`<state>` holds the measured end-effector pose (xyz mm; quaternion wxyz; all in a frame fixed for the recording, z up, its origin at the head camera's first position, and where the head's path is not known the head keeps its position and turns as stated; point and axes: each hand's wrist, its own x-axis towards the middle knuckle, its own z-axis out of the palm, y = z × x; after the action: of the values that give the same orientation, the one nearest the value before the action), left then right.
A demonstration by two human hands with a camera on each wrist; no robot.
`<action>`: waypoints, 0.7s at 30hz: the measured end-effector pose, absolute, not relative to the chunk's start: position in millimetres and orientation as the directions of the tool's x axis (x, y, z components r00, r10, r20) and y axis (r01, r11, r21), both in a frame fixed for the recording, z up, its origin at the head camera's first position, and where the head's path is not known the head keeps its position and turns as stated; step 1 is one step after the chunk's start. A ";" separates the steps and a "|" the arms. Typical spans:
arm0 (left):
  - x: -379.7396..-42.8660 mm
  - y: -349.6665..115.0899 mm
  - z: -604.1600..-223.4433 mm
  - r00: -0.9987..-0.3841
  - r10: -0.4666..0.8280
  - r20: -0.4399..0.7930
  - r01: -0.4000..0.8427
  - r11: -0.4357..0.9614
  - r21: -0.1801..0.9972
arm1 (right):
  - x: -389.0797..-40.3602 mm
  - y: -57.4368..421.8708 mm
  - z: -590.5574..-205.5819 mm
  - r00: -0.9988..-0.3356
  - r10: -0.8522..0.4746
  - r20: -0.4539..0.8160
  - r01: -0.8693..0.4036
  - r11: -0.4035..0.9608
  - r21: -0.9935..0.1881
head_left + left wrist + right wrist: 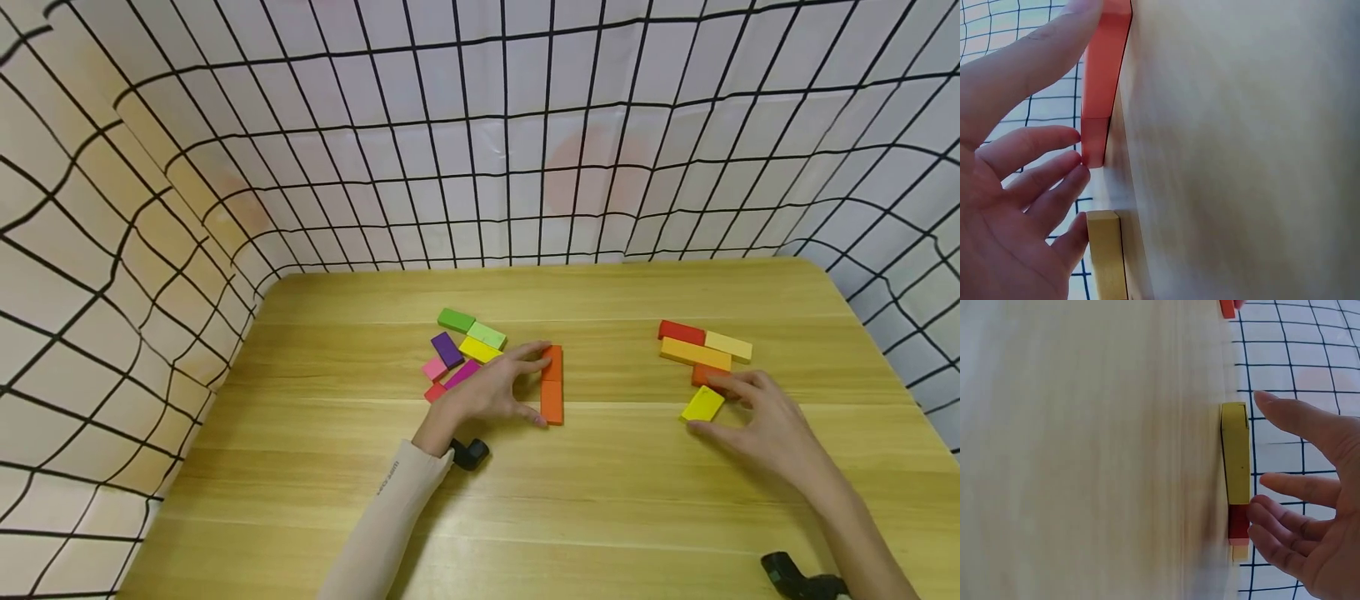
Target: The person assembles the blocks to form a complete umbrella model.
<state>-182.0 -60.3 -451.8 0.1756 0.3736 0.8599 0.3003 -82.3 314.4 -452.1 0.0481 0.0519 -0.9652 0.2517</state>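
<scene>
My left hand point(491, 387) spans two orange blocks laid end to end, the near one point(552, 403) and the far one point(555, 363). Its thumb is at the near end and its fingertips at the far end, pinching the pair lengthwise. My right hand point(776, 425) curves loosely around a yellow block point(702, 404), fingers spread. In the right wrist view, a gap shows between the thumb and the yellow block point(1236, 453). Just beyond it lies an orange-red block point(703, 375), partly behind the right fingers.
Beyond the right hand lie red point(682, 332), pale yellow point(729, 347) and amber point(695, 353) blocks. Several colored blocks, including green point(456, 320) and purple point(447, 349), lie behind the left hand. Black grid netting point(502, 183) borders the wooden table point(300, 417).
</scene>
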 end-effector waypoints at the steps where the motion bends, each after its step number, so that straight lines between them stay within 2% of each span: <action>1: -182.0 -60.3 -451.5 -0.660 0.747 -0.082 0.534 0.543 0.648 | -82.1 314.5 -452.2 -0.991 -0.073 0.116 -0.120 0.868 -0.482; 9: -182.2 -59.3 -452.2 -0.657 0.749 -0.087 0.534 0.543 0.648 | -80.0 315.4 -453.8 -0.997 -0.048 0.066 -0.074 0.873 -0.482; 13: -182.6 -59.0 -452.3 -0.659 0.748 -0.079 0.538 0.542 0.646 | -81.9 314.2 -453.4 -0.994 -0.076 0.079 -0.105 0.867 -0.487; 21: -185.2 -57.3 -453.1 -0.673 0.737 -0.070 0.536 0.550 0.640 | -87.5 305.2 -450.8 -0.992 -0.125 -0.005 -0.103 0.843 -0.528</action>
<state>-185.2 -57.3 -453.1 0.1677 0.3681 0.8643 0.2990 -87.5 305.2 -450.8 -0.0198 0.0595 -0.9598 0.2736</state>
